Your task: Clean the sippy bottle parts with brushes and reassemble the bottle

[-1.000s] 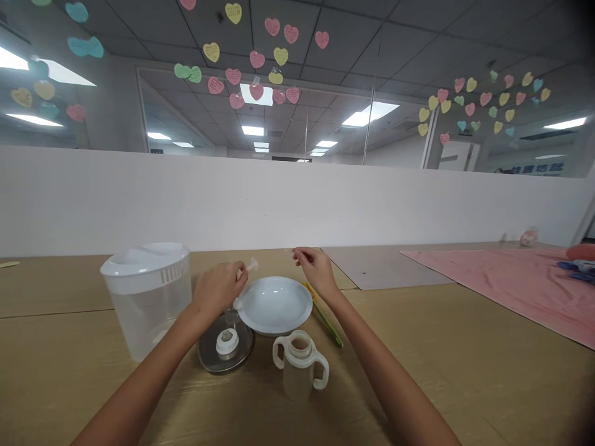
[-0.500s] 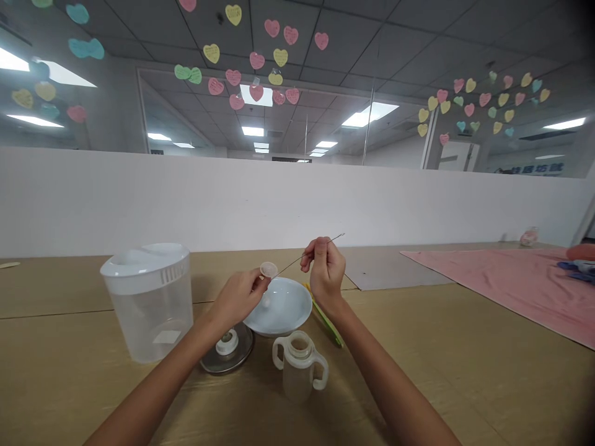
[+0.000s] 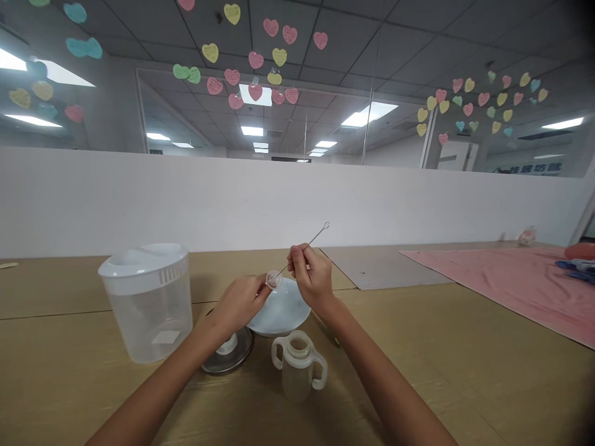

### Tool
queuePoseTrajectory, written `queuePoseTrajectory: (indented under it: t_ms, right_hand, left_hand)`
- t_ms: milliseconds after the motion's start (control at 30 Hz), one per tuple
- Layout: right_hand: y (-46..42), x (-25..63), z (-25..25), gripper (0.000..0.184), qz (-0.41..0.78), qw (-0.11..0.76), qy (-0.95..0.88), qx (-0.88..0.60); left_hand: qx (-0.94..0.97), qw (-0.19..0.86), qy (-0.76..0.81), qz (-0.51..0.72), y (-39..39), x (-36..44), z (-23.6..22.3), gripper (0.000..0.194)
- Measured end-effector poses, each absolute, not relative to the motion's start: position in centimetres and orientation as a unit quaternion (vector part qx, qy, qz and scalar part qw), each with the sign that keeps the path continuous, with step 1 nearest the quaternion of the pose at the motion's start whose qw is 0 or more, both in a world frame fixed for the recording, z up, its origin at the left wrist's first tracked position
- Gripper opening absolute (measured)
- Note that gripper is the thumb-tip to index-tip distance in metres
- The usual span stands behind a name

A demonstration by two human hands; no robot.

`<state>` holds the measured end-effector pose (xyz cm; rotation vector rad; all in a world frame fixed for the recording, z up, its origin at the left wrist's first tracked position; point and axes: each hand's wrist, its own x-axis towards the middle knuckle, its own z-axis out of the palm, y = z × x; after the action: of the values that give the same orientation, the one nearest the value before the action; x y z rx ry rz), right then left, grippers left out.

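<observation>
My left hand point(image 3: 242, 302) pinches a small clear silicone teat point(image 3: 274, 279) and holds it above a white bowl point(image 3: 281, 311). My right hand point(image 3: 310, 275) is closed on a thin wire brush point(image 3: 310, 239), whose looped end sticks up to the right. The brush's lower end points into the teat. Both hands hover over the wooden table point(image 3: 465, 365). Below them stands a clear two-handled baby bottle point(image 3: 298, 367) without a top.
A clear plastic container with a white lid point(image 3: 146, 300) stands at the left. A round metal plate point(image 3: 227, 356) with a white ring lies under my left wrist. A pink cloth point(image 3: 520, 282) covers the right side. A white partition wall runs behind the table.
My right hand has taken up the wire brush and moved left and down toward the teat. My left hand has turned the teat toward the brush, and the hands have come together.
</observation>
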<state>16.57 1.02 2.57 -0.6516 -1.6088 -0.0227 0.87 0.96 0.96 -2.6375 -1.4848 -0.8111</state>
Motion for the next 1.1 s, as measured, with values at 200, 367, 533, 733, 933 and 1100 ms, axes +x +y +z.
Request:
queuePoseTrajectory:
  t_ms: [200, 367, 533, 733, 933, 1100]
  right_hand:
    - [1.3, 16.6, 2.5, 0.031, -0.042, 0.642, -0.705, -0.3]
    - [1.2, 16.6, 2.6, 0.033, -0.033, 0.643, -0.703, -0.302]
    - [1.1, 16.5, 2.8, 0.031, 0.018, 0.61, -0.736, -0.294]
    - [1.1, 16.5, 2.9, 0.033, -0.034, 0.6, -0.74, -0.301]
    - [1.2, 16.9, 2.9, 0.032, -0.052, 0.656, -0.686, -0.31]
    - [0.6, 16.9, 3.5, 0.031, 0.02, 0.644, -0.702, -0.303]
  left_hand:
    - [-0.844, -0.008, -0.469, -0.261, 1.1, 0.9, 0.8, 0.034]
    - [-0.843, -0.027, -0.465, -0.268, 1.0, 0.9, 1.1, 0.037]
    - [-0.842, -0.034, -0.471, -0.262, 0.9, 0.9, 1.2, 0.038]
    - [-0.835, -0.058, -0.471, -0.277, 0.9, 1.1, 0.9, 0.041]
    - [-0.838, -0.074, -0.436, -0.319, 0.6, 1.2, 1.2, 0.036]
    - [-0.829, -0.067, -0.449, -0.327, 0.4, 1.1, 1.5, 0.043]
